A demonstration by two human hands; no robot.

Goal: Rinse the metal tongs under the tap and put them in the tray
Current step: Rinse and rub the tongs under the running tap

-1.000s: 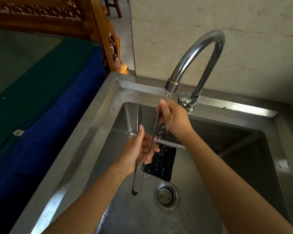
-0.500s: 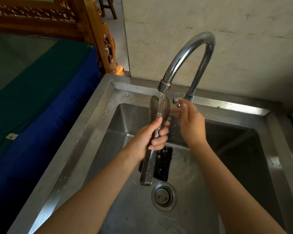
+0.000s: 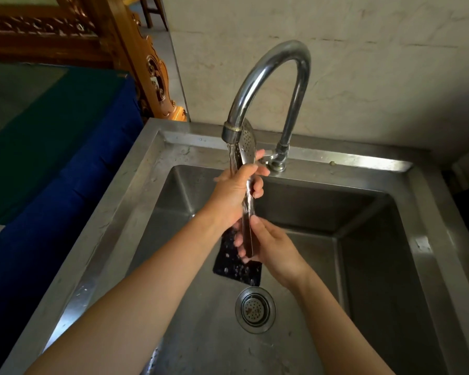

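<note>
Under tap [image 3: 268, 85], tongs [image 3: 248, 147] gripped by both hands.

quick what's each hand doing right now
Left hand: closed around the upper part of the metal tongs.
Right hand: closed on the tongs' lower end.

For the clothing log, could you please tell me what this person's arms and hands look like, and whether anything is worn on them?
Both forearms are bare as far as the picture shows: no sleeves in view. The left hand and the right hand have no gloves, and I see no rings, watch or bracelet. The nails look short and unpainted.
</note>
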